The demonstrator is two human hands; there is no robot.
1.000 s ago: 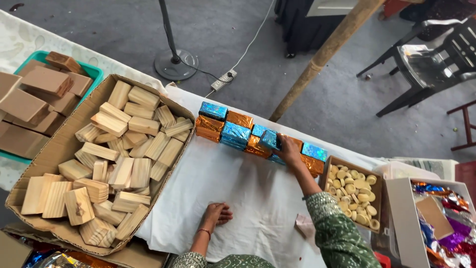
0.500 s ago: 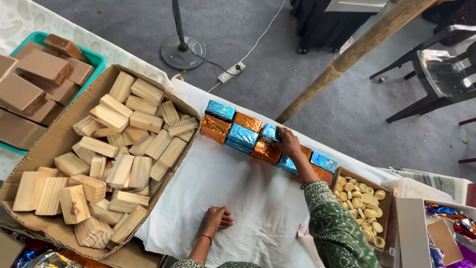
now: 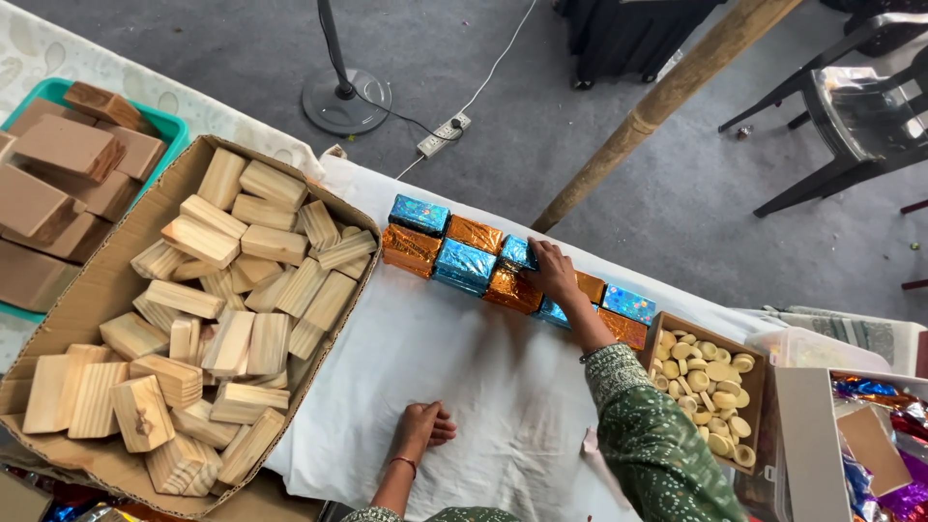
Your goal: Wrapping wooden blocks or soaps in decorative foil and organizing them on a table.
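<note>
Right hand [image 3: 553, 274] covers part of the foil-wrapped blocks [image 3: 464, 263] at frame centre. The teal tray [image 3: 170, 126] runs off the left edge; the chair [image 3: 855, 116] is cropped upper right; shiny foil scraps [image 3: 875, 406] are cut off lower right.

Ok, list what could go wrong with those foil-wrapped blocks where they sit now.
1. The foil-wrapped blocks sit in a row near the table's far edge; a push from the right hand resting on them might tip some onto the floor.
2. The open box of small yellowish pieces lies beside the right forearm, so a sweep of the sleeve might spill it.
</note>
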